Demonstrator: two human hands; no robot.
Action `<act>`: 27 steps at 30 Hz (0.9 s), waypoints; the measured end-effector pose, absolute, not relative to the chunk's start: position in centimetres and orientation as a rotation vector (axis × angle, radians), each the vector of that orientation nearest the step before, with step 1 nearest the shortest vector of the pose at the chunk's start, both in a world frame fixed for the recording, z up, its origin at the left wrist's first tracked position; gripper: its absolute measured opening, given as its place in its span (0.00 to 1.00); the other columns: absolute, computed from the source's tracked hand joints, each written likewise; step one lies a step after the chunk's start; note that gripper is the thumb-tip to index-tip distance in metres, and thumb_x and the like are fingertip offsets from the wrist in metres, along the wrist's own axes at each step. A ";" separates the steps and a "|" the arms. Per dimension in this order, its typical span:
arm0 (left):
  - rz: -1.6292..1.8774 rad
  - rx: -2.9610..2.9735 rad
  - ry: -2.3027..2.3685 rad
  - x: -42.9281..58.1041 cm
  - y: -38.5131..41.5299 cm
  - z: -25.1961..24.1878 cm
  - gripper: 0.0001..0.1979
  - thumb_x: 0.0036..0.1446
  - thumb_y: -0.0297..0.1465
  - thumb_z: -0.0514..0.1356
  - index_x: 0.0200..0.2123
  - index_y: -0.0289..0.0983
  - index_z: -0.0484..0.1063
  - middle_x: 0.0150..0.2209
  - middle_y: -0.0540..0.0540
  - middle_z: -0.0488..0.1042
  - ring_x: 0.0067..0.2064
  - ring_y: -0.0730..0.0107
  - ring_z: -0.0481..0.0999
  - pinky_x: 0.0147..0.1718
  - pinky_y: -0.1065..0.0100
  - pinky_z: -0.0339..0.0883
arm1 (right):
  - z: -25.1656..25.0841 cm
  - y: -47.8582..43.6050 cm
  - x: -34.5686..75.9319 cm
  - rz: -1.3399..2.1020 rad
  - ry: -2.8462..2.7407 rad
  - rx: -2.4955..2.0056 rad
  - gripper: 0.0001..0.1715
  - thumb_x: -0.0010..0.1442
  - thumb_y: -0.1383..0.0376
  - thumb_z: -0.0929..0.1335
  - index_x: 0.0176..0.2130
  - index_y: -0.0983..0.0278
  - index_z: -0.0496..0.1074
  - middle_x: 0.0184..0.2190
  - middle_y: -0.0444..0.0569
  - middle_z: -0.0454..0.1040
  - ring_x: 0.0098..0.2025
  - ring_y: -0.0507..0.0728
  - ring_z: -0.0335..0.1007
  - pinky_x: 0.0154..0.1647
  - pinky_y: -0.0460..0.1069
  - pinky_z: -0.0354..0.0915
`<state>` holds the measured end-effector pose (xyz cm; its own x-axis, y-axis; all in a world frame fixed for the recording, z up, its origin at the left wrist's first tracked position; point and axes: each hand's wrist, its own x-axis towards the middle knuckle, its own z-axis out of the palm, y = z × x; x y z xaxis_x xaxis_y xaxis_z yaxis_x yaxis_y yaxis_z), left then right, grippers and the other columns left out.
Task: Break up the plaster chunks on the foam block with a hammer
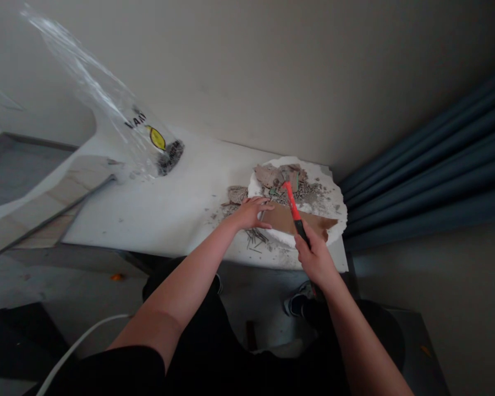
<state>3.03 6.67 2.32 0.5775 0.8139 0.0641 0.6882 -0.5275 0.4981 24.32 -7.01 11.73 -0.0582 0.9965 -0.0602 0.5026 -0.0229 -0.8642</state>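
Observation:
My right hand is wrapped round the black grip of a hammer with a red shaft. Its head lies over broken rubble, where its outline is hard to make out. My left hand has its fingers apart at the left end of a flat brown cardboard-like strip, touching it. Strip and rubble rest on a white, ragged-edged sheet. By my left wrist is a bunched, textured greyish piece, with several thin nail-like bits below the hand.
A clear plastic bag with a yellow lemon print and dark contents stands on the white table. Tile-like boards lie at the left. A wall runs behind, and a blue-grey curtain hangs at the right.

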 end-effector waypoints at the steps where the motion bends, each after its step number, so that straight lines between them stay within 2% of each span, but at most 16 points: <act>1: 0.413 2.386 1.209 3.0 6.6 2.3 0.38 0.47 0.54 0.65 0.60 0.49 0.68 0.66 0.43 0.61 0.65 0.50 0.59 0.62 0.48 0.51 | 11.7 -7.1 24.4 0.990 -1.622 -1.591 0.32 0.64 0.57 0.62 0.64 0.64 0.62 0.31 0.51 0.74 0.31 0.58 0.71 0.29 0.49 0.67; 7: 0.366 2.384 1.207 3.1 6.8 2.5 0.40 0.45 0.55 0.65 0.60 0.47 0.68 0.66 0.41 0.61 0.65 0.47 0.58 0.62 0.47 0.51 | 11.7 -7.3 24.2 0.987 -1.639 -1.650 0.32 0.63 0.57 0.62 0.63 0.65 0.65 0.32 0.52 0.75 0.31 0.59 0.72 0.30 0.51 0.68; 13: 0.383 2.376 1.205 3.1 6.7 2.3 0.37 0.47 0.53 0.65 0.60 0.49 0.68 0.66 0.43 0.61 0.66 0.49 0.57 0.63 0.47 0.50 | 12.9 -7.7 24.3 0.938 -1.636 -1.597 0.33 0.64 0.57 0.63 0.65 0.62 0.62 0.33 0.52 0.75 0.34 0.60 0.72 0.32 0.51 0.68; 18: 0.324 2.375 1.215 3.2 6.7 2.9 0.38 0.46 0.53 0.66 0.60 0.48 0.68 0.66 0.43 0.60 0.66 0.46 0.58 0.63 0.46 0.51 | 11.9 -7.9 24.3 0.970 -1.666 -1.636 0.31 0.64 0.58 0.62 0.63 0.65 0.65 0.34 0.53 0.76 0.35 0.60 0.73 0.33 0.52 0.69; 23: 0.295 2.383 1.230 3.4 6.6 3.5 0.37 0.47 0.53 0.66 0.59 0.48 0.68 0.67 0.43 0.60 0.66 0.47 0.57 0.62 0.46 0.51 | 11.3 -8.0 24.3 0.952 -1.643 -1.637 0.33 0.64 0.57 0.62 0.65 0.64 0.62 0.34 0.53 0.76 0.35 0.60 0.73 0.34 0.52 0.69; 27: 0.276 2.383 1.227 3.5 6.6 3.7 0.37 0.47 0.53 0.66 0.59 0.46 0.68 0.67 0.40 0.60 0.66 0.47 0.57 0.62 0.47 0.52 | 11.4 -8.0 24.1 0.957 -1.656 -1.652 0.31 0.64 0.58 0.62 0.63 0.66 0.64 0.34 0.54 0.76 0.36 0.60 0.73 0.33 0.52 0.69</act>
